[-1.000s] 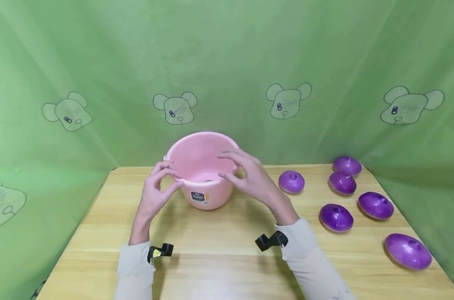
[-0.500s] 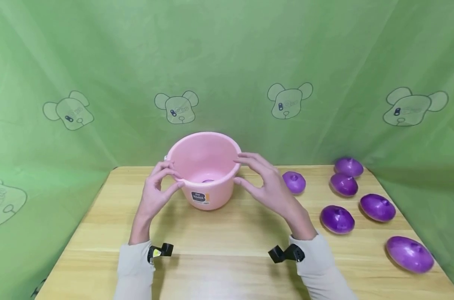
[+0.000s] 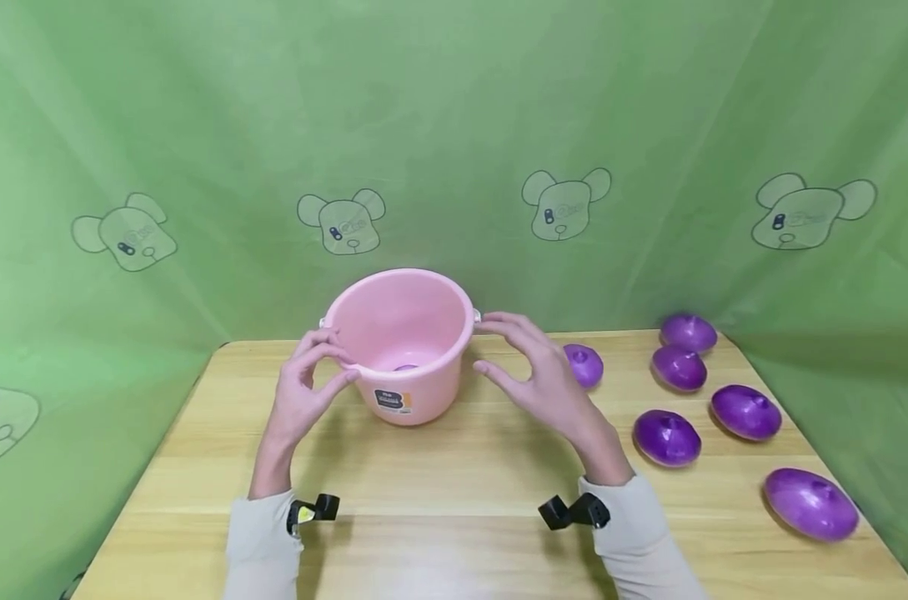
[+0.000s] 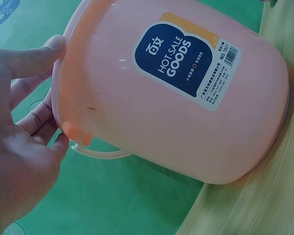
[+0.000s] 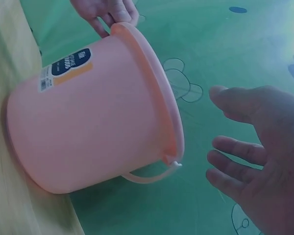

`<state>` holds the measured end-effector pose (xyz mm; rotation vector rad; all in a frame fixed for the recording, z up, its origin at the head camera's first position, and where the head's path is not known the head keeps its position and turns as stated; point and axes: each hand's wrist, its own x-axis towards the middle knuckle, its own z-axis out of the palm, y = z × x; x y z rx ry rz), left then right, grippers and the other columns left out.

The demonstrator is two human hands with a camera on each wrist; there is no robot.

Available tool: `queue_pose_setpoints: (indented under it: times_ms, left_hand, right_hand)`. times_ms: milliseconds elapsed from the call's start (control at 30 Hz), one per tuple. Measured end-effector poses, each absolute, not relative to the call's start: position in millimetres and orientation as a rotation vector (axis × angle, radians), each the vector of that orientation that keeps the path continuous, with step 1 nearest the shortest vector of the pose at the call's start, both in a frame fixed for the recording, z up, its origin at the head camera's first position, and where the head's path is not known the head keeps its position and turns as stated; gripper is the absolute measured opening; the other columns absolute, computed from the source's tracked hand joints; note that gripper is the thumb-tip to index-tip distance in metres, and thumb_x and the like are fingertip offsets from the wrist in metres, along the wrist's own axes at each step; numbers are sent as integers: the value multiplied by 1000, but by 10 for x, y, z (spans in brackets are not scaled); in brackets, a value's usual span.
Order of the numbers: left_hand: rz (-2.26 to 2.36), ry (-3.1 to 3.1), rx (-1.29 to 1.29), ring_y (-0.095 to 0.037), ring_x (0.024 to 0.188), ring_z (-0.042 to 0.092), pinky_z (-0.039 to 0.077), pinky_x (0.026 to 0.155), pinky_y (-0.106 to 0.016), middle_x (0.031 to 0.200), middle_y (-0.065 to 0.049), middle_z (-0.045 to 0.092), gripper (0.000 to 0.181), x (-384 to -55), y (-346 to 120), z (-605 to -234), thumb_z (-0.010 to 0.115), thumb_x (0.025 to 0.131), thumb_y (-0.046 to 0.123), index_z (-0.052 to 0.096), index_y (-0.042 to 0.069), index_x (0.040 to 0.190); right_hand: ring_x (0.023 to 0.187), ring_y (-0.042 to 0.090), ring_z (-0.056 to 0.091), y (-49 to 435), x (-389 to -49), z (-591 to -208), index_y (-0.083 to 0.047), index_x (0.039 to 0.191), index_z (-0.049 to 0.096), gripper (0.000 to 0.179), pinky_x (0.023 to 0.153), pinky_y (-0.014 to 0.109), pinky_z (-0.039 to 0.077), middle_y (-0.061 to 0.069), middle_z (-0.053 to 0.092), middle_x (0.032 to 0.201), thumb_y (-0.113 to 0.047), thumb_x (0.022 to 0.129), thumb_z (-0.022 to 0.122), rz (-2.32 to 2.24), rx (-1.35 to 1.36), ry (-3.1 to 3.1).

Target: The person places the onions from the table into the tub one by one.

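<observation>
A pink plastic bucket (image 3: pixel 434 393) stands upright on the table, with a blue and orange label on its front. My left hand (image 3: pixel 298 398) pinches its near left rim between thumb and fingers; the left wrist view shows the thumb on the rim's outer side. Beyond the right side of the rim is my right hand (image 3: pixel 551 387), fingers apart and holding nothing. In the right wrist view a gap separates that hand from the bucket. Part of a purple thing (image 3: pixel 406 367) shows on the bucket's floor, mostly hidden by the front wall.
Several glossy purple onions lie on the right of the wooden table (image 3: pixel 423 533). The closest to my right hand is a lighter onion (image 3: pixel 584 367); another onion (image 3: pixel 811 504) lies by the right edge. A green curtain (image 3: pixel 454 108) encloses the back and sides.
My right hand has drawn back to the right, from over the bucket's opening to outside its rim. The left hand keeps its pinch on the rim. The view has shifted slightly.
</observation>
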<state>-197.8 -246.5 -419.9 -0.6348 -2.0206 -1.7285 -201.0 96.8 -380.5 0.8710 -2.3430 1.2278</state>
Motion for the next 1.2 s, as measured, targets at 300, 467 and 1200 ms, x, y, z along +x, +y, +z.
queue_pose_setpoints:
  times_ms: [300, 467, 1200]
  left_hand:
    - [-1735, -2026, -629, -48, 137, 39, 21, 128, -45, 116, -34, 50, 20, -1974, -2479, -4201, 76, 80, -17, 69, -7, 96]
    - [-1723, -2027, -639, -49, 136, 39, 22, 128, -45, 115, -23, 55, 21, -1982, -2482, -4199, 75, 80, -18, 69, -8, 97]
    - [-1730, -2028, -636, -45, 138, 40, 21, 128, -44, 117, -33, 51, 21, -1963, -2471, -4184, 75, 80, -17, 70, -7, 97]
  right_hand:
    - [136, 27, 51, 1071, -2060, -3823, -14, 139, 62, 52, 113, 55, 45, 9, 55, 146, -19, 90, 81, 1217, 831, -2292]
    - [136, 27, 52, 1126, -2092, -3829, -12, 137, 63, 53, 113, 53, 45, 10, 57, 145, -16, 88, 83, 1194, 807, -2259]
    - [88, 19, 66, 1299, -2170, -3954, -13, 138, 62, 54, 83, 33, 59, 9, 57, 145, -17, 88, 82, 1162, 695, -2268]
